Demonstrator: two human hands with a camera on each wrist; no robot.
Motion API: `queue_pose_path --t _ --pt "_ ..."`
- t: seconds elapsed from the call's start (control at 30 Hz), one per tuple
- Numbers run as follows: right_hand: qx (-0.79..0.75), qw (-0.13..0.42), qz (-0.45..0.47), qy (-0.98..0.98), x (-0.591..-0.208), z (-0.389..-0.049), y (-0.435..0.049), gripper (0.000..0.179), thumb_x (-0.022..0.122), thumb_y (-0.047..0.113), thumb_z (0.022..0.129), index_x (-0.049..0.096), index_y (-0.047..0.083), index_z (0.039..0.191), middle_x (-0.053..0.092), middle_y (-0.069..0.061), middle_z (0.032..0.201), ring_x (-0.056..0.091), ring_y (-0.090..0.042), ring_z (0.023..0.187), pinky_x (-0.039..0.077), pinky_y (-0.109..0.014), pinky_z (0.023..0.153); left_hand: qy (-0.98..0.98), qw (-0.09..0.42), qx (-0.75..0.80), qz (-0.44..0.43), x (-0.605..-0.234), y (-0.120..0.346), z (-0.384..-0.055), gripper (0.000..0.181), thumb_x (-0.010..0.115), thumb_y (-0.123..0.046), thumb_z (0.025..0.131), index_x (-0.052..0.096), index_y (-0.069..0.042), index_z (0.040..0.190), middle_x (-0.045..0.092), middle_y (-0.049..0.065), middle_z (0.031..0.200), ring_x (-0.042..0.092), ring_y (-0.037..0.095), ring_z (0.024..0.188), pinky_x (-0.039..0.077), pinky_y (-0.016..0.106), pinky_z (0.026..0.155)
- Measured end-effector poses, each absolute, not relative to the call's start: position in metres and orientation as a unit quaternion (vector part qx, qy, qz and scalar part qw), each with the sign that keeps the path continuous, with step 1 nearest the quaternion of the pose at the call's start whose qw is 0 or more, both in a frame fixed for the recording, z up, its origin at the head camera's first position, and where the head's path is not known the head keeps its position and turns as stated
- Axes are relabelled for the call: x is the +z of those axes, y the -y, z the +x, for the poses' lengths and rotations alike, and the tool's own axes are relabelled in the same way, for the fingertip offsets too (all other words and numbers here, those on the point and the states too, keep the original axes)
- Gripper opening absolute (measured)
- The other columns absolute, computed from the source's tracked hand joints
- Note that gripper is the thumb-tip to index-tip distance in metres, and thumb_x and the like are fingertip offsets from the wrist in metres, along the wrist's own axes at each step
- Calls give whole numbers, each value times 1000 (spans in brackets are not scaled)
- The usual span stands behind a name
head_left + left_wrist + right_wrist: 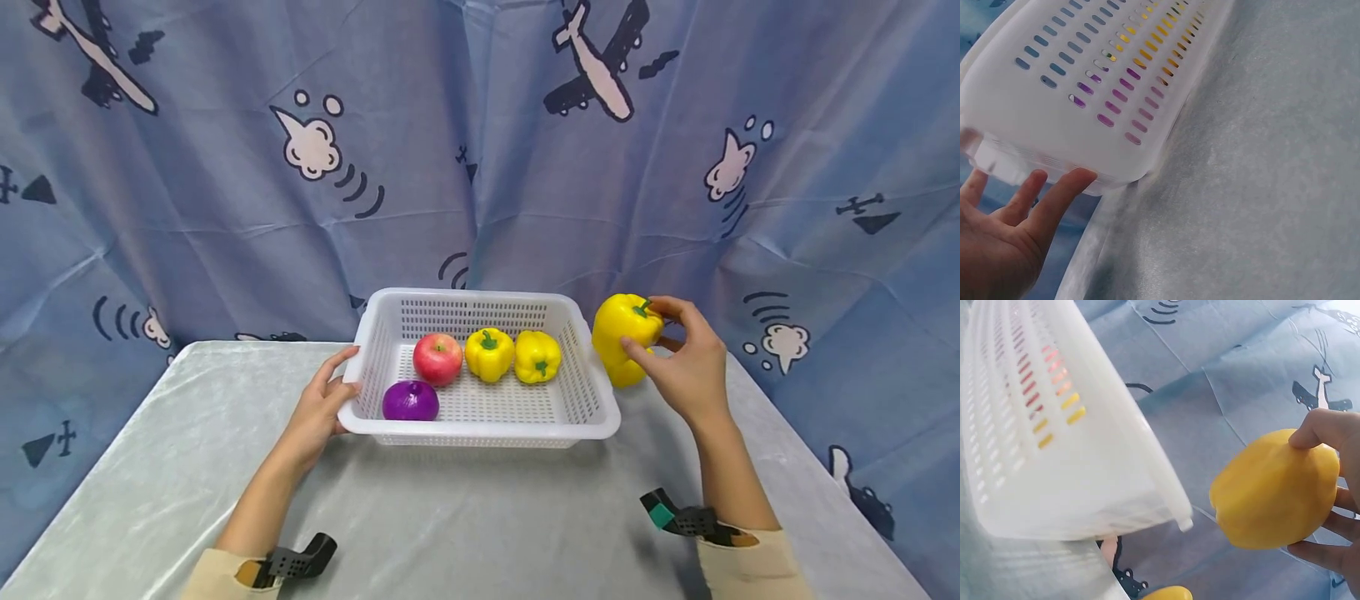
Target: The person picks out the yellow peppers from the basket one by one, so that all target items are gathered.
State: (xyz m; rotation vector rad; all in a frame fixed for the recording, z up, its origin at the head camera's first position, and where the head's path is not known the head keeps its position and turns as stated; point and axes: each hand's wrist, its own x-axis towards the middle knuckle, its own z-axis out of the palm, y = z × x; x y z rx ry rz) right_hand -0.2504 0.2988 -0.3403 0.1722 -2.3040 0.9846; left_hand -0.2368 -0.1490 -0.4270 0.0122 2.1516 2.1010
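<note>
head view: i see the left grip [321,406] pinching the rim of the white basket [487,432], presumably to steady it on the desk [465,508]; the right grip [693,367] pinches a yellow pepper [618,323] near its stem, just beside the basket's right wall. left wrist view: the left grip meets the basket's end from outside. right wrist view: the right grip clasps the pepper from opposite sides, i judge for balance.

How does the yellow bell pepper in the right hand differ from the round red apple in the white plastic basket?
The yellow bell pepper looks larger; the round red apple looks smaller. The pepper is yellow, the apple red. The right hand grips the pepper outside the white plastic basket, while the apple sits inside. Both show a stem.
</note>
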Motion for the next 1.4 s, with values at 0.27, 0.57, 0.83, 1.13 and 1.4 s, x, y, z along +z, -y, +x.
queue_pose_path --t 0.27,0.57,0.83,1.13,1.4 --pt "367 336 31 867 -338 -251 -313 58 83 11 81 59 3 134 64 -14 131 57 -25 117 43 1 83 -712 68 699 5 -424 150 -235 61 44 -13 104 24 -28 160 43 25 154 65 17 105 62 29 72" --pt "351 361 -10 864 -341 -256 -334 58 82 11 82 59 3 135 63 -14 132 56 -25 120 43 0 84 -710 67 701 7 -424 151 -235 62 44 -12 103 24 -28 159 43 25 153 65 15 102 62 30 72" --pt "362 368 -47 855 -346 -261 -350 57 79 13 84 57 4 136 61 -12 132 54 -20 121 48 -4 88 -709 64 702 12 -424 152 -237 61 44 -11 103 25 -26 159 43 26 153 66 13 99 62 30 71" --pt "349 362 -76 861 -364 -265 -366 58 77 16 85 56 4 137 60 -15 132 53 -26 123 50 -10 93 -709 68 701 15 -426 149 -238 60 44 -11 103 25 -25 158 43 26 154 66 14 100 62 30 70" --pt "344 343 -98 868 -377 -271 -374 59 76 19 86 55 4 139 59 -17 135 53 -29 124 53 -34 98 -709 68 702 13 -427 149 -238 61 44 -11 103 24 -26 159 43 26 152 65 15 100 62 30 70"
